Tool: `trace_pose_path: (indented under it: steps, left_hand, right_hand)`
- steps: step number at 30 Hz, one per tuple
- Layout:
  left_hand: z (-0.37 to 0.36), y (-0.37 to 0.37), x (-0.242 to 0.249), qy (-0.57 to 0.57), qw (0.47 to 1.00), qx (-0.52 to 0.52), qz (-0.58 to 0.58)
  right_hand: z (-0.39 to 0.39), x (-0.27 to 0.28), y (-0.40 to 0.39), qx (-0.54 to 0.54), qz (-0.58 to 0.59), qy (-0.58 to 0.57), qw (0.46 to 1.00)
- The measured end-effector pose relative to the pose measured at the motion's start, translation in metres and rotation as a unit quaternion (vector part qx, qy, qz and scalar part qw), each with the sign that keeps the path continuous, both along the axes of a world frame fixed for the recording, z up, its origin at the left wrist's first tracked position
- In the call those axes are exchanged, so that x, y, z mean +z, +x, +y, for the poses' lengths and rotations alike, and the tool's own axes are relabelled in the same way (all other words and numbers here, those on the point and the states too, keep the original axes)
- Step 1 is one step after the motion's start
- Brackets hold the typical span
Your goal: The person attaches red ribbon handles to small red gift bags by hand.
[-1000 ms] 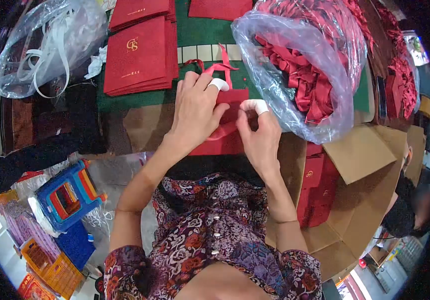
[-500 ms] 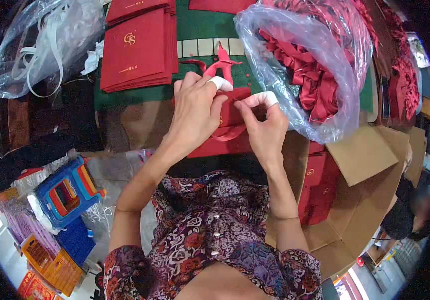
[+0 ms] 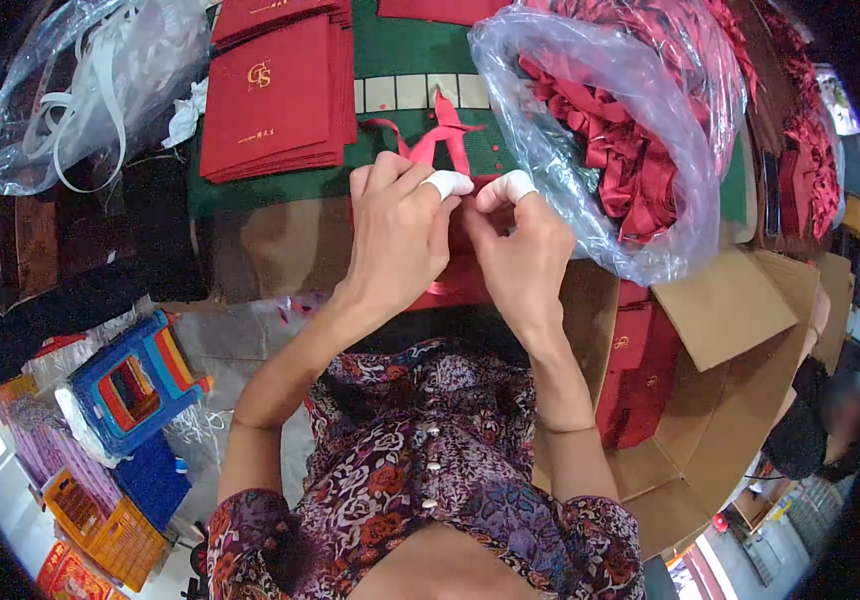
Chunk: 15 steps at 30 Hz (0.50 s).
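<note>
My left hand (image 3: 392, 232) is closed, its taped index finger and thumb pinching at the top edge of a small red pouch (image 3: 464, 272). My right hand (image 3: 522, 245) is closed too, its taped index finger and thumb meeting the left fingertips at that same edge. Both hands cover most of the pouch, and what lies exactly between the fingertips is hidden. Beyond the fingers, a red ribbon (image 3: 447, 143) lies in strips on the green mat (image 3: 390, 52).
A stack of red pouches (image 3: 272, 100) with gold lettering stands left of the ribbon. To the right is a clear plastic bag (image 3: 695, 215) of red ribbons. A cardboard box (image 3: 725, 440) holding red pouches stands below it. White straps (image 3: 110, 90) fill another bag at far left.
My right hand has moved up and slightly left, so its fingertips now meet the left ones at the pouch's top edge. The pouch's gold mark is now covered.
</note>
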<state>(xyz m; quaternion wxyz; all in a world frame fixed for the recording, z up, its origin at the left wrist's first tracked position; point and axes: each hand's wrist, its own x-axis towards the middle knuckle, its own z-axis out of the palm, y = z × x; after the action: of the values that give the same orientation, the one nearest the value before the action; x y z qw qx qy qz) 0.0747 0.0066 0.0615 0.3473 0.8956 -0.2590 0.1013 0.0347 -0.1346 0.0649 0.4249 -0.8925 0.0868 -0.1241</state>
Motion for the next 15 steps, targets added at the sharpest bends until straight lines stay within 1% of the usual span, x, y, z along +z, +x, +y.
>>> trace_pose_path:
  steps: [3,5,6,8,10,12,13,14,15]
  left_hand:
    - [0.004,0.001,0.000,-0.005,1.000,-0.006,0.007]
    - [0.005,0.002,0.001,-0.010,1.000,-0.003,0.020]
    - [0.006,0.002,0.002,-0.015,0.999,0.000,0.033]
    - [0.009,0.002,0.005,-0.004,0.999,0.004,0.036]
    - [0.009,0.002,0.005,0.006,0.999,0.006,0.042]
    - [0.009,0.002,0.006,0.008,0.998,0.008,0.054]
    - [0.009,0.002,0.005,0.007,0.999,0.008,0.053]
    - [0.008,0.002,0.004,0.004,0.999,0.001,0.049]
    - [0.008,0.002,0.003,0.000,0.999,-0.006,0.044]
  right_hand:
    - [-0.002,0.002,0.001,0.008,0.011,0.004,1.000]
    - [-0.004,0.003,0.003,0.011,0.031,0.065,0.997]
    - [-0.005,0.002,0.002,0.012,0.031,0.065,0.997]
    - [-0.009,-0.003,0.001,0.030,-0.026,0.068,0.997]
    - [-0.015,-0.001,0.001,0.035,-0.043,0.056,0.997]
    - [-0.021,-0.004,0.000,0.078,-0.025,0.023,0.996]
    - [-0.019,-0.002,0.001,0.086,-0.009,-0.023,0.996]
    - [-0.019,-0.003,0.003,0.086,-0.009,-0.024,0.996]
    - [-0.019,-0.005,0.005,0.093,-0.020,-0.048,0.994]
